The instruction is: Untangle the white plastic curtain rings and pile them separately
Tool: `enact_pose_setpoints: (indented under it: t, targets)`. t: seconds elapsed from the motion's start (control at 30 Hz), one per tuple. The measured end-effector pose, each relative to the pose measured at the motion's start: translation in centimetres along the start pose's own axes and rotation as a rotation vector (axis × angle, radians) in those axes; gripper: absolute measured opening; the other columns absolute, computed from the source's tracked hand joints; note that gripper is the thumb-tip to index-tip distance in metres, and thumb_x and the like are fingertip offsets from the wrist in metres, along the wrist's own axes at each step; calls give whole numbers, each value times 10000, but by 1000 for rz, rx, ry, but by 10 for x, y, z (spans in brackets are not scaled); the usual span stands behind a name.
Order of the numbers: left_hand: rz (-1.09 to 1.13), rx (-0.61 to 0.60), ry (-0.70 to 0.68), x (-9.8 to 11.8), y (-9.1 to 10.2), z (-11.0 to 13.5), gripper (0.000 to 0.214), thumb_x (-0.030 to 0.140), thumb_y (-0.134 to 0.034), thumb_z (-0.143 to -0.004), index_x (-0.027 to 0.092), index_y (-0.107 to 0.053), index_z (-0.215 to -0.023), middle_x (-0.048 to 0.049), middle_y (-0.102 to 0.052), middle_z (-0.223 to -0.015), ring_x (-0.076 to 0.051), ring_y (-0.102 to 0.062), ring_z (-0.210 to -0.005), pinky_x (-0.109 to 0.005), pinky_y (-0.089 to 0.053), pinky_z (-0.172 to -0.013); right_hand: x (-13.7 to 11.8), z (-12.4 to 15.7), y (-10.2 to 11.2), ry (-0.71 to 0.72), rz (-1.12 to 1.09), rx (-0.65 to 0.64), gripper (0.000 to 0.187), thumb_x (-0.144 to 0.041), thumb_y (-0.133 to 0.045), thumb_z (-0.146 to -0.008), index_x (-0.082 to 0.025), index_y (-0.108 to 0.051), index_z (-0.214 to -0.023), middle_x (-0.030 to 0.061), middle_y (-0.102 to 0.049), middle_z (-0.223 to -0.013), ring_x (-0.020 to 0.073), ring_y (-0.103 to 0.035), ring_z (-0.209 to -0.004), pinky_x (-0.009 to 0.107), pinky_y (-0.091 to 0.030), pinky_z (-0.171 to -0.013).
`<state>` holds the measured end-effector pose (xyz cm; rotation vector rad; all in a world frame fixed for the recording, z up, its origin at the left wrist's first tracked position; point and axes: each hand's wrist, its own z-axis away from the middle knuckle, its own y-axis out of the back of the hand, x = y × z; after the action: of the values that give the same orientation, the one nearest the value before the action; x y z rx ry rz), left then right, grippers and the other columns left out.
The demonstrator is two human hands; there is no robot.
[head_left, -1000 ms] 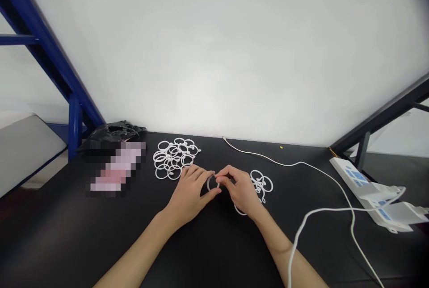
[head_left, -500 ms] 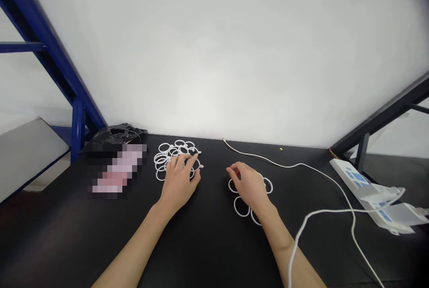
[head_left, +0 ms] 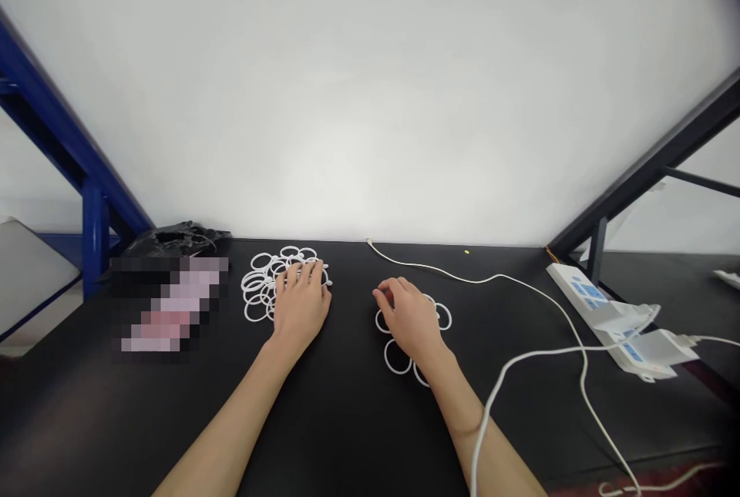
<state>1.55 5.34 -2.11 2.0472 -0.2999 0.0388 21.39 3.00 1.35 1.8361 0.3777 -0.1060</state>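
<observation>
A pile of several loose white rings (head_left: 260, 285) lies on the black table (head_left: 347, 420) at the back left. My left hand (head_left: 299, 304) rests on the right side of that pile, fingers stretched out over the rings. To the right lies a chain of linked white rings (head_left: 398, 358), partly hidden under my right hand (head_left: 408, 320). That hand lies on the chain with its fingers loosely curled and apart, holding nothing that I can see.
A white cable (head_left: 520, 354) runs from the table's back edge across the right side to a white power strip (head_left: 613, 320). A crumpled black bag (head_left: 173, 237) and a blurred pink patch (head_left: 170, 300) lie at the back left. Blue frame posts (head_left: 92, 235) stand left.
One second ago both hands pinched one ring together at the centre. They have parted: the left hand went to the loose pile, the right laid the chain down. The view shifted slightly.
</observation>
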Motion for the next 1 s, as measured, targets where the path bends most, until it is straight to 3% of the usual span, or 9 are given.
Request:
enact_pose_setpoints:
  t: [0.2, 0.37, 0.57, 0.63, 0.8, 1.0]
  targets:
    - [-9, -8, -30, -4, 0, 3, 430, 199, -399, -921, 145, -538, -1325, -136, -587, -1339, -352, -434, -1284, -505, -295, -1069, 8, -4, 4, -84, 6, 46, 183, -328, -487, -969, -233, -629, -903, 26, -668, -850, 191, -625, -783, 289, -362, -623]
    - [60, 26, -86, 3, 12, 16, 375, 210, -432, -925, 156, -585, -1263, -138, -604, -1281, -342, -467, -1224, -506, -348, -1033, 14, -4, 11, -97, -32, 2, 200, -339, -481, -970, -241, -620, -865, 2, -683, -859, 171, -628, -760, 279, -334, -609]
    - [231, -25, -482, 38, 10, 45, 391, 102, -432, -937, 219, -575, -1282, -69, -602, -1293, -266, -481, -1185, -439, -414, -1001, 17, -4, 8, -68, -62, 11, 189, -339, -480, -969, -237, -623, -900, 5, -699, -877, 168, -639, -776, 271, -340, -631]
    - [249, -46, -527, 46, 6, 48, 354, 111, -453, -942, 218, -591, -1250, -67, -598, -1296, -272, -468, -1202, -449, -417, -997, 17, -4, 5, -52, -83, 15, 185, -330, -481, -970, -234, -628, -910, 10, -703, -884, 167, -640, -785, 269, -351, -645]
    - [345, -88, -451, 37, 13, 45, 136, 219, -524, -949, 214, -658, -927, -62, -642, -1112, -275, -499, -1096, -465, -437, -917, 10, -3, -2, 25, -187, 6, 201, -335, -486, -973, -220, -640, -913, 18, -694, -841, 160, -622, -764, 271, -385, -678]
    - [481, 98, -296, 18, 22, 41, 85, 216, -552, -942, 214, -636, -931, -64, -612, -1059, -235, -502, -1026, -429, -437, -911, -5, 4, -2, 143, -469, -58, 243, -389, -487, -975, -216, -657, -987, 18, -691, -872, 141, -614, -781, 261, -439, -720]
